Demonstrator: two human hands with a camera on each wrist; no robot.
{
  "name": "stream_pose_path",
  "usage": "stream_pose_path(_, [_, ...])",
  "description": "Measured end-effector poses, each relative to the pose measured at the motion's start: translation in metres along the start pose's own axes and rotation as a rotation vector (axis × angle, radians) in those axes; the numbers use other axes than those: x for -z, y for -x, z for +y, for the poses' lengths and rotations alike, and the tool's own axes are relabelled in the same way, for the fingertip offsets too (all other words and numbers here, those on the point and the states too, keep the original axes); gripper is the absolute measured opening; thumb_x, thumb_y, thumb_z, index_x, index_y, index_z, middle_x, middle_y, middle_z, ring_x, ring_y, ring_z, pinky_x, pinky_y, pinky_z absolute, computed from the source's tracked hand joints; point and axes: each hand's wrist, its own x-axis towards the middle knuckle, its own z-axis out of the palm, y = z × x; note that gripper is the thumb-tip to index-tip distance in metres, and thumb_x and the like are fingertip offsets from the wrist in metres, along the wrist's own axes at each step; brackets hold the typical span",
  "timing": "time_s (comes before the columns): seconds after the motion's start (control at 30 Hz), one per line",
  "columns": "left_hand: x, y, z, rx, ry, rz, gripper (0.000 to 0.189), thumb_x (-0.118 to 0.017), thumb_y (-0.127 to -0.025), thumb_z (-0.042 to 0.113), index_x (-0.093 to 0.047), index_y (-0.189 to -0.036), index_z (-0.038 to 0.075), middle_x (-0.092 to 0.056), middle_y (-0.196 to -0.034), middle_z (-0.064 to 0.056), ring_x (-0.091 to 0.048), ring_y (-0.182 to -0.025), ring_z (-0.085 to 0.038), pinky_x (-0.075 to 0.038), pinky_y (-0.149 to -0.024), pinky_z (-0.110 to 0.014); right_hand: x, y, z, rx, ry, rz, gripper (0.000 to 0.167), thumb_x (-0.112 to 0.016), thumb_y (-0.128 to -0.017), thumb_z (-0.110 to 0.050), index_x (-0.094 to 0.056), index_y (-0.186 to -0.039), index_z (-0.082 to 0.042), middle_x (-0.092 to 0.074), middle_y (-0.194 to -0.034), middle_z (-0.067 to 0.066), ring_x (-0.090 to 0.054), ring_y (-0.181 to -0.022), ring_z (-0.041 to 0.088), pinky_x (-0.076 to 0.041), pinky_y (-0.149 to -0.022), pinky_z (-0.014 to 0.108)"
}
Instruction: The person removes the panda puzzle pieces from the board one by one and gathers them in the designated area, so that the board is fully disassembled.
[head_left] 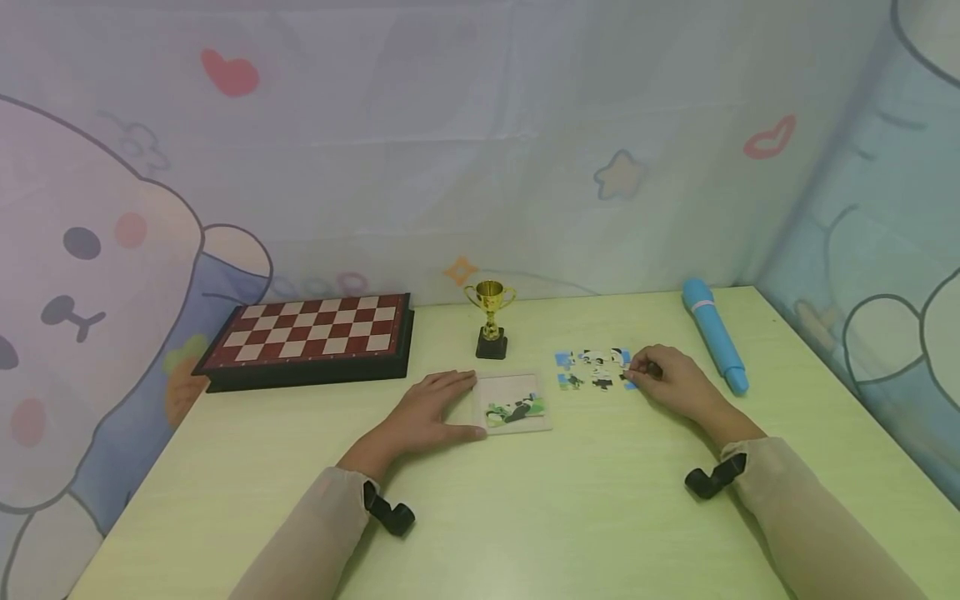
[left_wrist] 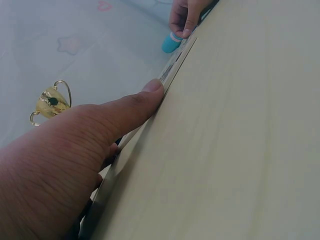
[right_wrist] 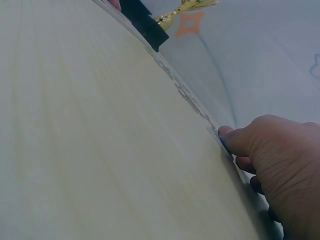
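Observation:
A square, pale puzzle tray (head_left: 513,432) lies on the table with a panda picture (head_left: 517,408) filling its lower part. My left hand (head_left: 429,414) rests at the tray's left side, fingers straight toward its upper corner and thumb (left_wrist: 150,90) along the lower corner. Several loose jigsaw pieces (head_left: 602,384), blue, white and black, lie flat to the right of the tray. At their right end my right hand (head_left: 671,379) pinches a puzzle piece (right_wrist: 218,139) between thumb and fingertips. That piece tilts up at one edge in the right wrist view.
Behind the tray stands a small gold trophy cup (head_left: 490,297) on a black base. A red and white checkered board (head_left: 315,329) in a black case sits at the back left. Beyond my right hand lies a long blue stick-shaped thing (head_left: 716,333). A printed cloth hangs behind.

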Motion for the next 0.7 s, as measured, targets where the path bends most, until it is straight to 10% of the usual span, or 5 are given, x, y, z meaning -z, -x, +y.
stream_pose_path(0.7, [-0.0012,0.0014,-0.0001,0.012,0.005,0.005,0.094,-0.062,-0.082,0.076,-0.038,-0.157,0.026,-0.034,-0.161,0.006,-0.026,-0.149,-0.024,-0.023,-0.117,-0.054,-0.0025,0.0018,-0.0004,-0.004,0.008,-0.001,0.016,-0.061,-0.102,-0.023,-0.066,-0.103,-0.008,-0.061,-0.092,0.004,-0.051,-0.083,0.020,-0.044,-0.075,0.038])
